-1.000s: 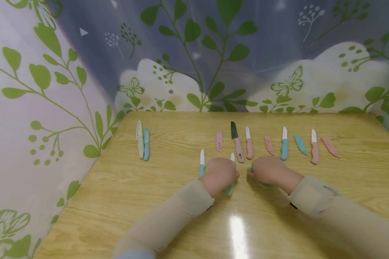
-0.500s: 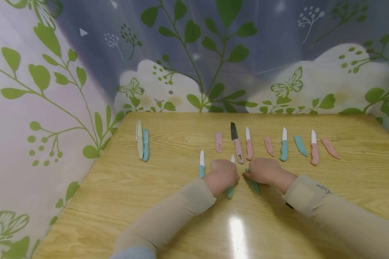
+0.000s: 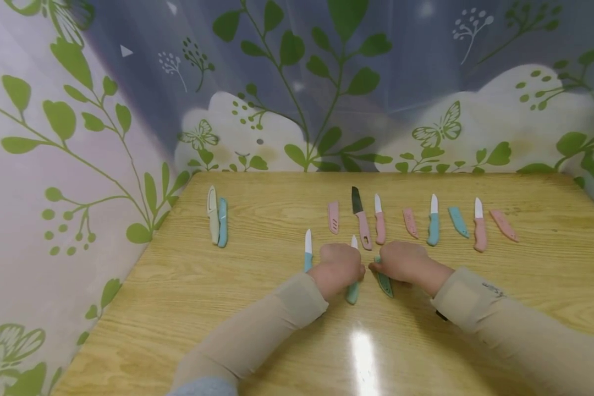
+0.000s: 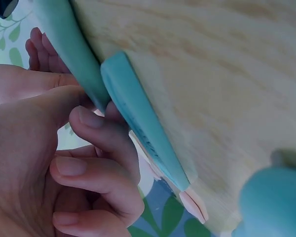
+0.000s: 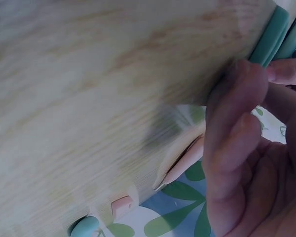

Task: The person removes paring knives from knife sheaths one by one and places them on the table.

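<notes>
My left hand pinches a paring knife with a green handle, its white blade pointing away. The handle is against the thumb and fingers in the left wrist view. Close to its right, my right hand pinches a green knife sheath, also seen as a green sheath in the right wrist view. Knife and sheath are apart. A blue-handled knife lies just left of my left hand, partly hidden. A blue sheath lies beyond the left fingers, covered by that hand in the head view.
Behind the hands lie a dark-bladed pink knife, a pink sheath and several pink or blue knives and sheaths. A cream sheathed knife and a blue one lie at the left. Patterned cloth stands behind the table.
My right hand has moved a little left, nearer the left hand, and the green sheath has turned more lengthwise. The left hand has barely moved and keeps the green knife.
</notes>
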Demonstrator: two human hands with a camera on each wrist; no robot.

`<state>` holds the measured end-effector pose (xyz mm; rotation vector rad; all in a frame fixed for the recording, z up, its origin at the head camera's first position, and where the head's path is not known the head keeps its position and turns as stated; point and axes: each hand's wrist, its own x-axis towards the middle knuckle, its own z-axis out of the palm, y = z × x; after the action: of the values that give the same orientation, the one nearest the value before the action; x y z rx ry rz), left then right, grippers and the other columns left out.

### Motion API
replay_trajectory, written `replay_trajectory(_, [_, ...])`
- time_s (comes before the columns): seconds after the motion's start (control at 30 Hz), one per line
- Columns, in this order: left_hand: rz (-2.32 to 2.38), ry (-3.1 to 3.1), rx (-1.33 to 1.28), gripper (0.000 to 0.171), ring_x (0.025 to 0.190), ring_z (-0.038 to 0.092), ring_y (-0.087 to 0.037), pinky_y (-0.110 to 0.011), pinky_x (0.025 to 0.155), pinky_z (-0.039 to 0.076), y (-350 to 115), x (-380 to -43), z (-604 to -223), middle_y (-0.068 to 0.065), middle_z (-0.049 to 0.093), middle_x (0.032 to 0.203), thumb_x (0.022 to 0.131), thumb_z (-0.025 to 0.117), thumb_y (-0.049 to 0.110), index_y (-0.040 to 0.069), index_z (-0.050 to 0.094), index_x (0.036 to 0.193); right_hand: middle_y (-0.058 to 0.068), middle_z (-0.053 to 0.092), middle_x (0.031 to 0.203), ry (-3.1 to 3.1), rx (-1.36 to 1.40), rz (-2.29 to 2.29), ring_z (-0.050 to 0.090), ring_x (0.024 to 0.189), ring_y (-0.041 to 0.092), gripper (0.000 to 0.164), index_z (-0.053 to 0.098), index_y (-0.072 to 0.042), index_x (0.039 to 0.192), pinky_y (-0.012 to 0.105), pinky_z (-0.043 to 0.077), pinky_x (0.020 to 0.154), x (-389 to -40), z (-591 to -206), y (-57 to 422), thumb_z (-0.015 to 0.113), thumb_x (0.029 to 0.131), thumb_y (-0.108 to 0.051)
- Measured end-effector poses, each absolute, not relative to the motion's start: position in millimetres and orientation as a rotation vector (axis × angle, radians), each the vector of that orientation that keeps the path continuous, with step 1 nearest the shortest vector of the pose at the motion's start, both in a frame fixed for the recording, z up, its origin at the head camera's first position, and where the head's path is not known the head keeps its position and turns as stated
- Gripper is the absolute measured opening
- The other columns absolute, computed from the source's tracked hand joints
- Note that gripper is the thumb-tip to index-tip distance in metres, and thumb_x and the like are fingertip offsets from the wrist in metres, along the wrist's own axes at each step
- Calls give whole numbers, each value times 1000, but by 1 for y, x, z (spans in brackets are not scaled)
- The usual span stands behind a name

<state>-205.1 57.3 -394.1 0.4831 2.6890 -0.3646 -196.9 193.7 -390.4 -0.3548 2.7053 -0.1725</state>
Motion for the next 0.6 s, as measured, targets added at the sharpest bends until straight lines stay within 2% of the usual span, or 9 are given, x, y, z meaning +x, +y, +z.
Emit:
replay_trajectory(0.17, [-357,2691,487,45,55,45,-8,-23,58,41,56,-205,-394,6,51,62,100,45,49,19,61,71,0,50,53,2704,-357,-180,44,41,8,48,57,-11,59,21,32,42,-197,-391,193,52,100,-37])
replay_trajectory(0.33, [-384,2682,477,54,55,44,-9,-23,60,41,55,-204,-393,5,48,60,101,38,53,18,62,69,-1,50,49,2695,-345,-178,44,40,7,49,57,-11,60,21,33,41,-197,-392,193,51,100,-38])
replay_trajectory(0.5, [-333,2751,471,61,45,35,-8,-22,46,31,48,-202,-389,5,37,52,101,33,57,17,53,60,-2,50,48,2694,-336,-171,44,39,7,50,57,-11,60,21,33,41,-197,-392,194,50,100,-39])
replay_trajectory(0.57, [-278,2806,482,60,41,31,-8,-22,41,26,42,-204,-385,5,33,49,100,32,58,16,54,62,-1,51,48,2693,-332,-170,45,39,7,49,57,-11,60,21,34,41,-198,-392,194,50,100,-40])
replay_trajectory(0.6, [-263,2838,492,60,40,30,-8,-22,40,26,38,-206,-382,5,33,49,100,32,58,15,60,69,-1,51,48,2692,-333,-169,45,39,8,49,57,-11,60,22,34,41,-198,-392,194,51,100,-40])
